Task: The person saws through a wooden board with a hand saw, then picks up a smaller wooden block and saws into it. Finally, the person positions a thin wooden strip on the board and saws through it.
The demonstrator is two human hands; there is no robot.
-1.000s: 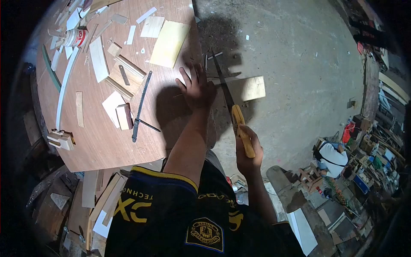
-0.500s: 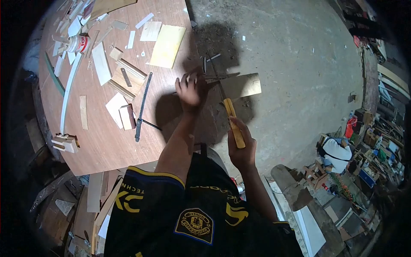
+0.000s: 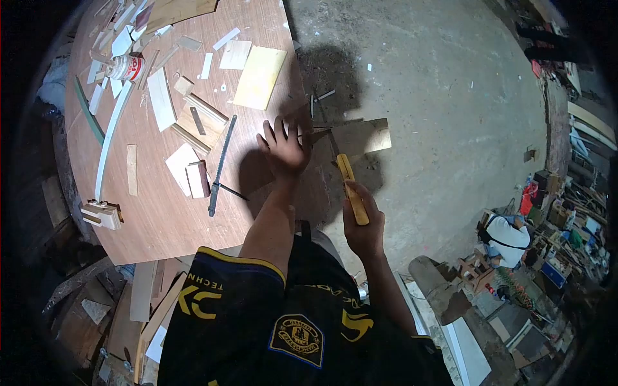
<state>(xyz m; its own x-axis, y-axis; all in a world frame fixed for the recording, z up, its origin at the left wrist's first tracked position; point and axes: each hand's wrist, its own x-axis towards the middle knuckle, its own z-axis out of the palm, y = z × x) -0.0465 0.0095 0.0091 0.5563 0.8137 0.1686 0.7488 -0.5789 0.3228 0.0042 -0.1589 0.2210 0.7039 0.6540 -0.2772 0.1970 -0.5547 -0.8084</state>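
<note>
My right hand (image 3: 365, 222) is closed round the yellow handle of a saw (image 3: 353, 188), whose thin dark blade points away from me beside the table edge. A thin wooden board (image 3: 367, 136) sticks out past the right edge of the table (image 3: 148, 225), and the blade meets it near that edge. Flat on the board's shadowed table end lies my left hand (image 3: 285, 153), fingers spread. To its left, a dark narrow toothed tool (image 3: 223, 161) rests on the table.
Wood offcuts, a yellowish panel (image 3: 260, 77), a grooved wooden piece (image 3: 201, 123) and a white-and-red container (image 3: 127, 67) lie on the table. A clamp-like wooden block (image 3: 102, 215) is at its left corner. A person in white (image 3: 506, 240) is at the lower right, near piled scrap.
My left hand has gone from raised, curled fingers to spread and flat. My right hand and the saw have barely moved. The view has shifted slightly.
</note>
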